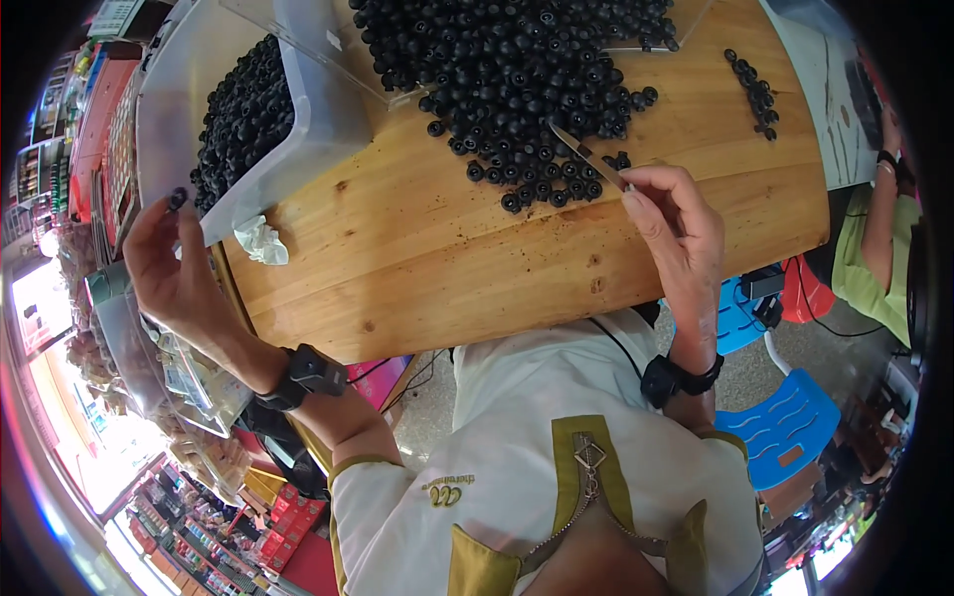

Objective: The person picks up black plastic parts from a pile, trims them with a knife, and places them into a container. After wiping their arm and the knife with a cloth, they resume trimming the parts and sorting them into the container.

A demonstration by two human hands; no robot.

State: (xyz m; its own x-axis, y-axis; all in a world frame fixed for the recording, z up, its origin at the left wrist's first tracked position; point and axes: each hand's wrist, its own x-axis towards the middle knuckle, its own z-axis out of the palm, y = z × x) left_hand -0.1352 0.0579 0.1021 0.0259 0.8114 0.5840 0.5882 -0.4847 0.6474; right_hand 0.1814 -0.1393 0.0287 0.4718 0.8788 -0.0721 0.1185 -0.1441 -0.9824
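Observation:
Between the fingertips of my left hand (174, 263) is a small black round part (177, 199), pinched next to the near side of a translucent plastic bin (298, 164). Inside that bin lies a heap of similar black parts (246, 124). My right hand (681, 219) is closed around the handle of a slim knife (588, 154). Its pointed blade reaches over the near right part of a large pile of black round parts (517, 74) on the wooden table (417, 268). Several parts sit loose along the pile's near edge.
A crumpled white tissue (261, 241) lies beside the bin. At the far right of the table is a short row of black parts (752, 94). Beyond the table's right end, a person in a yellow-green top (874, 238) is partly visible. Blue chairs (785, 427) stand at the right.

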